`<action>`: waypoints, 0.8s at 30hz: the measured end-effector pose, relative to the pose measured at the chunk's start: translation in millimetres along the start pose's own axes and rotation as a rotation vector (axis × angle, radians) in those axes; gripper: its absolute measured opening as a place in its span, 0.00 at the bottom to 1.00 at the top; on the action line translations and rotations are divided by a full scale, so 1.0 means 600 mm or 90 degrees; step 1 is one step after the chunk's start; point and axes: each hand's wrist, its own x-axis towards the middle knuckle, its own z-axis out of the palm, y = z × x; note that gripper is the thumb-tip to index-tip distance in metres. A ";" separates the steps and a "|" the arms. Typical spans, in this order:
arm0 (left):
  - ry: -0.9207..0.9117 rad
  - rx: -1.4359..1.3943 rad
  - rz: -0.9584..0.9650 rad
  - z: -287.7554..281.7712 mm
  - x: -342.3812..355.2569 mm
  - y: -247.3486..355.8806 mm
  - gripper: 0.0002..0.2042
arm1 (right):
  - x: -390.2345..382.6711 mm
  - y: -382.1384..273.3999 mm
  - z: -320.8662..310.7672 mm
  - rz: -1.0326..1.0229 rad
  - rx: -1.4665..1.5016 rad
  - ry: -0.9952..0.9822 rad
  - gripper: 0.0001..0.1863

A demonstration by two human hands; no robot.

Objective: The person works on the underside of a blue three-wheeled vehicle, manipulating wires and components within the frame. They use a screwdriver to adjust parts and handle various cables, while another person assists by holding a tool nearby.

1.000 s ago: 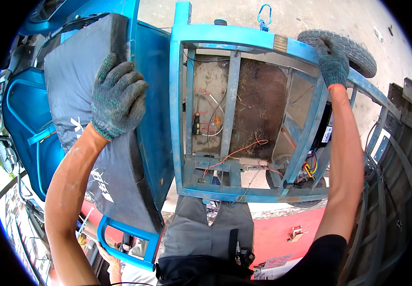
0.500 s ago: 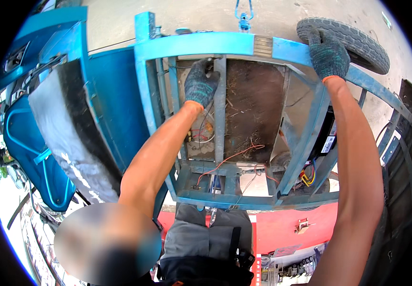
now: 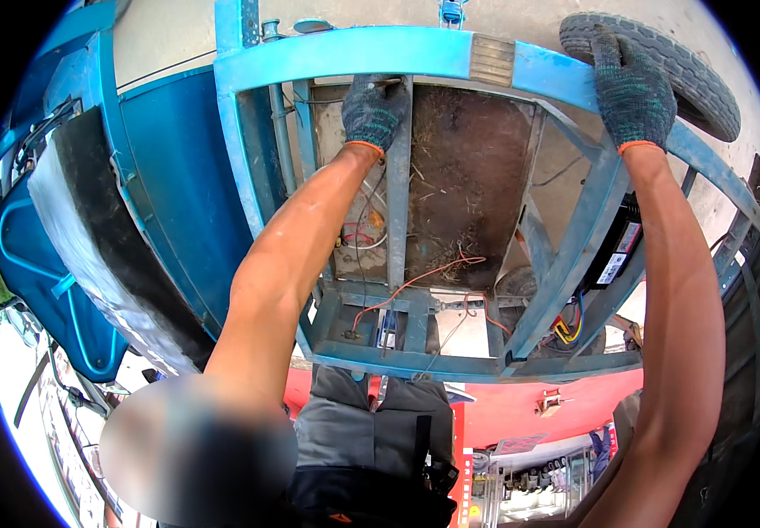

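Note:
A blue metal frame (image 3: pixel 345 58) stretches in front of me, with grey-blue bars inside it. My left hand (image 3: pixel 374 112), in a dark knitted glove with an orange cuff, is closed beside the upper end of an inner bar (image 3: pixel 399 194). What its fingers hold is hidden, though a thin dark wire (image 3: pixel 361 220) runs down from below it. My right hand (image 3: pixel 633 101), gloved alike, grips the frame's top rail on the right, fingers over the far side. A brown panel (image 3: pixel 464 176) with dry straw on it shows behind the bars.
Behind the right hand lies a tire (image 3: pixel 705 88). A black battery (image 3: pixel 613 251) and coloured wires (image 3: pixel 566 327) sit inside the frame's right side. An orange wire (image 3: pixel 415 289) crosses the lower bars. Blue bodywork (image 3: pixel 182 167) and a grey-black padded piece (image 3: pixel 103 229) stand left.
The frame appears larger, its top rail higher in view. My left hand has shifted up against the inner bar's upper end. The right hand keeps its grip on the rail.

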 end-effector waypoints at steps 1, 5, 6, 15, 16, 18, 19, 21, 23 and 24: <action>-0.013 0.040 0.022 -0.001 0.000 0.000 0.13 | -0.002 0.006 0.002 -0.076 -0.068 0.028 0.24; -0.044 0.142 0.070 -0.008 0.006 0.007 0.13 | -0.001 0.007 0.000 0.057 0.095 -0.001 0.25; -0.048 0.152 0.071 -0.008 0.008 0.012 0.14 | -0.002 0.001 -0.003 0.110 0.137 -0.001 0.25; -0.019 0.130 0.210 -0.016 0.014 -0.017 0.15 | 0.005 -0.055 -0.085 0.204 0.272 0.029 0.18; -0.009 0.124 0.221 -0.014 0.012 -0.013 0.15 | 0.005 -0.056 -0.087 0.195 0.283 0.030 0.18; 0.012 0.112 0.244 -0.013 0.012 -0.007 0.14 | 0.006 -0.060 -0.099 0.218 0.307 0.024 0.18; 0.010 0.107 0.258 -0.013 0.012 -0.007 0.14 | 0.004 -0.061 -0.103 0.228 0.319 0.021 0.18; 0.004 0.096 0.284 -0.018 0.015 -0.009 0.14 | 0.003 -0.061 -0.101 0.207 0.314 0.043 0.18; -0.010 0.102 0.245 -0.017 0.010 -0.009 0.15 | 0.003 -0.064 -0.105 0.202 0.321 0.063 0.19; -0.017 0.105 0.226 -0.016 0.008 -0.008 0.15 | 0.003 -0.068 -0.112 0.207 0.330 0.071 0.20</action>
